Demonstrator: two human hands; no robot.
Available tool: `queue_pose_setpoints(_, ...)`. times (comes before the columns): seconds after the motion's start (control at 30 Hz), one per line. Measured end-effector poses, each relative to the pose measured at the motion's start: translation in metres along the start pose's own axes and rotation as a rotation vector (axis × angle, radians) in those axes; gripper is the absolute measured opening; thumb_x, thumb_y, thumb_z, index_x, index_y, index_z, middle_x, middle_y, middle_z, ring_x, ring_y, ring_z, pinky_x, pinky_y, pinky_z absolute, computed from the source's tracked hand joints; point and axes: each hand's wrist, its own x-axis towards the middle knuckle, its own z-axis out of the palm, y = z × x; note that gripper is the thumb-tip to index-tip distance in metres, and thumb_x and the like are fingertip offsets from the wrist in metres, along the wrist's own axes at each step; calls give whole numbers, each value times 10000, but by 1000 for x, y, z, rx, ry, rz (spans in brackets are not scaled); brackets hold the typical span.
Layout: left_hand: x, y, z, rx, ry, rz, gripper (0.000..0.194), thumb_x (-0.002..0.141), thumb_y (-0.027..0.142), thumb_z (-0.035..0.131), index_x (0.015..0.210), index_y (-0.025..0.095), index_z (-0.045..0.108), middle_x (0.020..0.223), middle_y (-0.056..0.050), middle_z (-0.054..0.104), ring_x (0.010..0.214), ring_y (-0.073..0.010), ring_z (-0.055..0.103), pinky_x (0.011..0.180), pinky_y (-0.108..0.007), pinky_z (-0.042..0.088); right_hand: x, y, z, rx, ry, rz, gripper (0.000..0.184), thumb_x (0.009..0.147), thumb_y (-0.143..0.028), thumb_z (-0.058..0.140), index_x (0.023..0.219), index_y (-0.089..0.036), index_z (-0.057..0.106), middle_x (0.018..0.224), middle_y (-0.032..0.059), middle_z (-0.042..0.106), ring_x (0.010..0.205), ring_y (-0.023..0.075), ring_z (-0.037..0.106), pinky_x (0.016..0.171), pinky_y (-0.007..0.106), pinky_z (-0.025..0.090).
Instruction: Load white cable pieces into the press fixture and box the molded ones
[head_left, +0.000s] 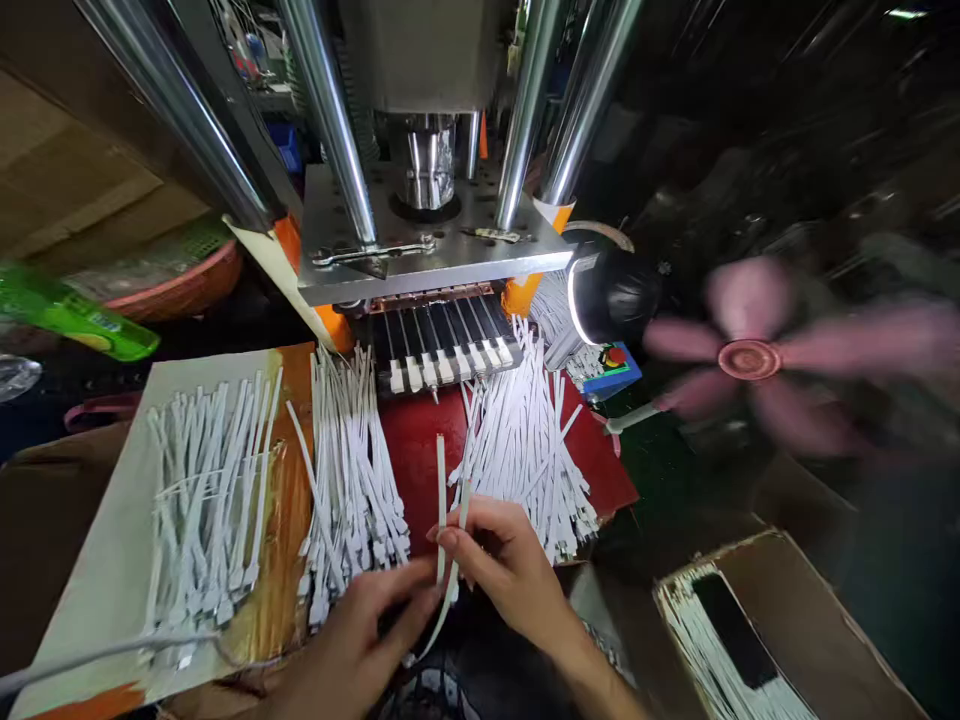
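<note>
In front of the press, my right hand (514, 565) pinches white flat cables (441, 475) between thumb and fingertips. Two strands show there; one stands almost straight up, the other curves down below my fingers. My left hand (371, 625) is closed at the lower part of the same cables, its thumb and forefinger together. Just beyond my hands, a black fixture (446, 340) carries a row of several white connector ends (439, 368) under the press plate. Loose white cables lie in a left pile (349, 470) and a right pile (525, 450).
The metal press plate (442, 265) hangs over the fixture, with a wrench (375, 250) on it. A pink fan (750, 360) and black lamp (611, 298) stand at right. More cables (210, 490) lie on a board at left. A cardboard box (817, 610) holds cables and a dark flat object.
</note>
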Motion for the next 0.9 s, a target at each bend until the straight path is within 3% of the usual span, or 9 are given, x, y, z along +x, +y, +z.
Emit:
queue_pose_setpoints(0.07, 10, 11, -16, -47, 197, 60, 541, 963, 585, 578, 1389, 257, 646, 1330, -70, 731, 1228, -274, 667, 1012, -347, 527, -1, 0, 2, -48, -12, 0, 334, 989, -362, 628, 725, -162, 671, 663, -27, 524, 644, 113, 460, 620, 253, 316)
queue_pose_setpoints(0.13, 20, 23, -30, -67, 310, 144, 485, 953, 534, 633, 1362, 274, 657, 1286, -57, 740, 1191, -246, 674, 1002, -324, 521, -2, 1, 4, -90, -27, -14, 339, 987, -348, 636, 702, -164, 651, 656, -30, 517, 640, 112, 454, 622, 253, 315)
queue_pose_setpoints(0.23, 33, 38, -42, -44, 310, 327, 239, 985, 421, 637, 1106, 270, 777, 1049, -30, 767, 994, -185, 702, 891, -269, 528, -3, 3, 4, -144, -55, -59, 304, 1010, -319, 609, 757, -169, 686, 703, -15, 563, 677, 121, 496, 649, 251, 345)
queue_pose_setpoints(0.3, 38, 44, -44, -38, 281, 394, 188, 988, 364, 646, 983, 262, 804, 964, -22, 761, 924, -165, 700, 840, -250, 527, -4, 4, 0, -139, -97, -85, 282, 1043, -299, 549, 869, -175, 733, 771, 7, 611, 722, 134, 543, 677, 252, 384)
queue_pose_setpoints(0.43, 39, 45, -45, -92, 242, 435, 148, 976, 298, 671, 957, 275, 816, 956, -18, 749, 919, -157, 700, 835, -242, 535, -1, 1, -5, -105, -31, -159, 188, 1016, -280, 611, 985, -193, 775, 784, 2, 611, 706, 131, 555, 675, 244, 416)
queue_pose_setpoints(0.6, 37, 41, -48, -98, 247, 455, 146, 962, 275, 690, 880, 265, 811, 914, -13, 695, 845, -135, 669, 747, -216, 533, 16, -3, 9, -129, 68, -241, 163, 957, -225, 680, 837, -162, 770, 699, -18, 562, 631, 108, 496, 597, 234, 365)
queue_pose_setpoints(0.8, 39, 40, -58, 15, 398, 550, 127, 967, 228, 659, 869, 240, 738, 869, 8, 685, 803, -123, 647, 724, -216, 512, 26, 10, 28, -145, 66, -192, 152, 921, -192, 680, 771, -170, 684, 676, -44, 508, 624, 99, 457, 592, 226, 341)
queue_pose_setpoints(0.9, 56, 40, -79, 0, 578, 546, 139, 988, 293, 629, 912, 244, 735, 909, -2, 702, 828, -142, 659, 716, -239, 520, 19, 18, 28, -128, -107, -18, 167, 906, -200, 690, 752, -173, 631, 683, -46, 526, 623, 97, 484, 580, 213, 353)
